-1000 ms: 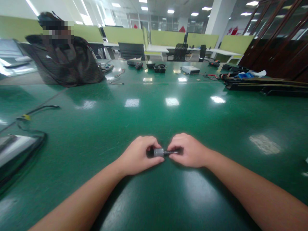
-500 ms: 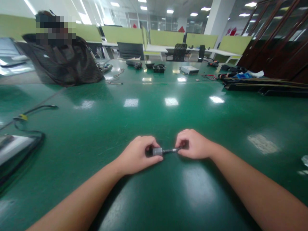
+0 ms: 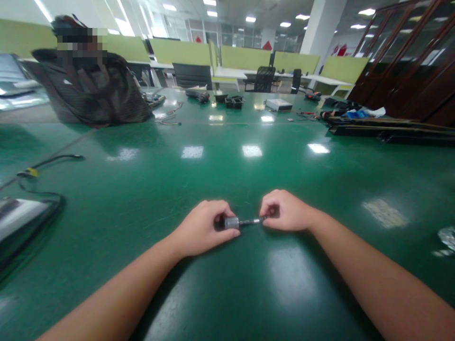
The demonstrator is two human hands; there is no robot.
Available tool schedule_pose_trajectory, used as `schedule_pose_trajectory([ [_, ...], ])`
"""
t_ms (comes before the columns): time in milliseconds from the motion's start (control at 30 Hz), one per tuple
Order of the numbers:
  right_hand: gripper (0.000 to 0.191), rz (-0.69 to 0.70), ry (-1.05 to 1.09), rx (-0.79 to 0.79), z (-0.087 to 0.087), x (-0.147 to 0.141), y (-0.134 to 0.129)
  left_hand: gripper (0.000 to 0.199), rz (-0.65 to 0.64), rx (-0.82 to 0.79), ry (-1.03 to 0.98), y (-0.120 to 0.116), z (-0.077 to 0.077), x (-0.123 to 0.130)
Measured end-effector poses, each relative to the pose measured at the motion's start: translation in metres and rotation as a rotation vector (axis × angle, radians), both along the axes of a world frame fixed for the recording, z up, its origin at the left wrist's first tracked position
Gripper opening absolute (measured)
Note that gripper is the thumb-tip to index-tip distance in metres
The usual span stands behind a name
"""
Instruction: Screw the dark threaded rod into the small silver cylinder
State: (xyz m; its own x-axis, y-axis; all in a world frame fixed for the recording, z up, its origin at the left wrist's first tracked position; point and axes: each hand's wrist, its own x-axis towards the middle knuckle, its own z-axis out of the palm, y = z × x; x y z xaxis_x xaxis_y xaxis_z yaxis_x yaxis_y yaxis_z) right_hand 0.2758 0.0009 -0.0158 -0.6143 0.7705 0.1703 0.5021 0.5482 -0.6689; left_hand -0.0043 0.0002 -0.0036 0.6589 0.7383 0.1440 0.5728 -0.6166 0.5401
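Just above the green table, a small grey metal cylinder [image 3: 232,223] with a thin shaft [image 3: 251,221] lies crosswise between my hands. My left hand [image 3: 204,227] is closed around the cylinder, thumb in front and fingers behind; a dark part at its left end is mostly hidden in the palm. At the shaft's right end, my right hand [image 3: 287,210] pinches with thumb and fingertips. The fingers cover that tip, so I cannot make out whether a separate small piece is there.
The glossy green table [image 3: 227,180] reflects ceiling lights. A large dark bag [image 3: 95,90] stands at the back left, near a black cable [image 3: 57,161]. Black strips [image 3: 394,130] lie at the far right. A white box [image 3: 279,104] and a clear crumpled item [image 3: 447,237] are also on it.
Both hands keep the same grip on the cylinder and its shaft. The whole view has shifted very slightly, bringing more of the clear item at the right edge into sight.
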Motion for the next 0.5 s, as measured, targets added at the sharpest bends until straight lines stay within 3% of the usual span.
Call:
schedule_pose_trajectory([
  [367, 0.010, 0.021, 0.014, 0.171, -0.005, -0.039, -0.011, 0.023, 0.018, 0.011, 0.016, 0.000, 0.000, 0.001],
  [500, 0.027, -0.030, 0.085, 0.093, -0.008, -0.042, -0.013, 0.021, 0.026, 0.016, 0.015, 0.000, -0.002, 0.001],
])
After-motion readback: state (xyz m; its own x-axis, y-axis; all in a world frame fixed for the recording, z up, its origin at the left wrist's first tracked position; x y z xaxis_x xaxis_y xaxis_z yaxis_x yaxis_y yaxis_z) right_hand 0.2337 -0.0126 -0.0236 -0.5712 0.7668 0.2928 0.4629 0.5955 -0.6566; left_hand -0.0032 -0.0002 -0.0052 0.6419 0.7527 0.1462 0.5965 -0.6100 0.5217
